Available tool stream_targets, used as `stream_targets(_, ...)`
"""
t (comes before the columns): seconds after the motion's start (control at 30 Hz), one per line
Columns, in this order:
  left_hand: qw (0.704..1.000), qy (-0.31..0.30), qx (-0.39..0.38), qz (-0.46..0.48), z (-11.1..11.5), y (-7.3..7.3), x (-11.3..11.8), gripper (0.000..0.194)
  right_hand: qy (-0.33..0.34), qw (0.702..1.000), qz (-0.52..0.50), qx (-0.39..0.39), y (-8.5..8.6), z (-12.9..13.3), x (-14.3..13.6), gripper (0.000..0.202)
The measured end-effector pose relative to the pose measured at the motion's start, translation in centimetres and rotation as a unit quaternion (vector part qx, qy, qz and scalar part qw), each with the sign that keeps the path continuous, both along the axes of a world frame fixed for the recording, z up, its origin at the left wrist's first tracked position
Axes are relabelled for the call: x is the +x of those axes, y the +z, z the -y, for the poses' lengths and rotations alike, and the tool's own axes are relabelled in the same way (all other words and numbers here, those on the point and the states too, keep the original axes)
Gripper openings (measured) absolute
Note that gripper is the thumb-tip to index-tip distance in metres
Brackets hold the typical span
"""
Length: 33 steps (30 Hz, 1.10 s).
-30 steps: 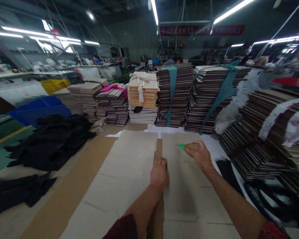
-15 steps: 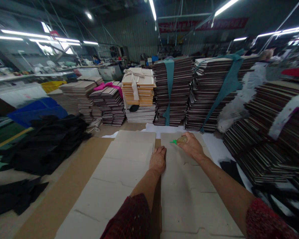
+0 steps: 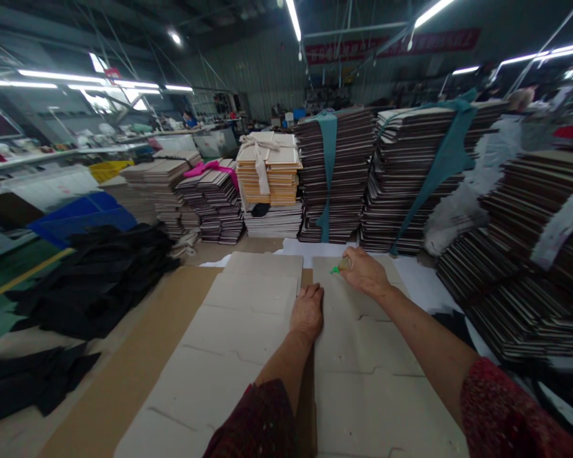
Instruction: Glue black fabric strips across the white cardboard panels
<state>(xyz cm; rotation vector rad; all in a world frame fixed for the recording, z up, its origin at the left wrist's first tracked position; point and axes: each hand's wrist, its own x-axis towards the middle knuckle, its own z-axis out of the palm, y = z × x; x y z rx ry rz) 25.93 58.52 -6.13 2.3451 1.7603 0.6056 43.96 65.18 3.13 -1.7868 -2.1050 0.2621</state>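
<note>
My right hand point(image 3: 367, 273) is closed around a small squeeze bottle point(image 3: 346, 263) with a green nozzle. The nozzle points left, over the far end of the right row of overlapping grey-beige cardboard pieces point(image 3: 358, 346). Whether its tip touches the cardboard I cannot tell. My left hand point(image 3: 308, 313) rests palm down at the inner edge of the left row of cardboard pieces point(image 3: 243, 327), beside the narrow gap between the rows. Its fingers are extended forward and slightly bent, and nothing shows in them.
Tied stacks of dark-edged boards point(image 3: 346, 175) line the back, beside a cream-and-yellow stack point(image 3: 270, 172). More dark stacks point(image 3: 535, 242) stand at right. Black fabric pieces point(image 3: 95, 280) lie at left, near a blue bin point(image 3: 83, 216). Brown board point(image 3: 138, 337) shows under the left row.
The bottle is tilted more toward the cardboard, and my right hand has shifted slightly. My left hand stays by the left row's edge. The whole view has moved a little to the left.
</note>
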Motion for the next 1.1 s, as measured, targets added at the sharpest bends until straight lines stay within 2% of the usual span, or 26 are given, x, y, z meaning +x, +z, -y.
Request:
stream_targets(0.23,1.0,0.004,0.001,-0.001,0.0,0.1,0.1,0.032,-0.002,1.0,-0.021,-0.004,0.2,-0.3,1.3,0.034)
stream_targets(0.4,1.0,0.003,0.005,-0.01,-0.1,-0.2,0.0,0.035,-0.019,0.995,-0.099,0.01,-1.3,0.1,0.5,0.033)
stream_targets(0.5,1.0,0.001,0.007,-0.017,-0.1,-0.3,-0.1,0.037,-0.07,0.983,-0.165,0.03,-2.3,-0.1,0.9,0.035)
stream_targets(0.57,1.0,-0.001,0.009,-0.019,-0.1,-0.2,-0.1,0.04,-0.116,0.971,-0.204,0.049,-2.5,-0.5,2.6,0.038)
stream_targets(0.67,1.0,-0.005,0.013,-0.016,-0.1,-0.1,-0.1,0.047,-0.159,0.958,-0.228,0.069,-1.9,-0.8,7.0,0.042)
stream_targets(0.77,1.0,-0.011,0.017,-0.009,-0.2,-0.1,-0.2,0.051,-0.147,0.964,-0.214,0.062,-0.7,0.0,11.5,0.04)
stream_targets(0.83,1.0,-0.014,0.021,-0.007,-0.3,-0.1,-0.2,0.052,-0.125,0.971,-0.196,0.047,-0.1,0.8,13.4,0.036)
stream_targets(0.93,1.0,-0.014,0.025,-0.008,-0.4,-0.3,-0.2,0.052,-0.102,0.98,-0.169,0.03,0.0,1.8,14.4,0.031)
stream_targets(1.1,0.999,-0.01,0.034,-0.017,-0.5,-0.3,-0.2,0.053,-0.094,0.988,-0.122,0.019,-0.7,2.1,13.7,0.029)
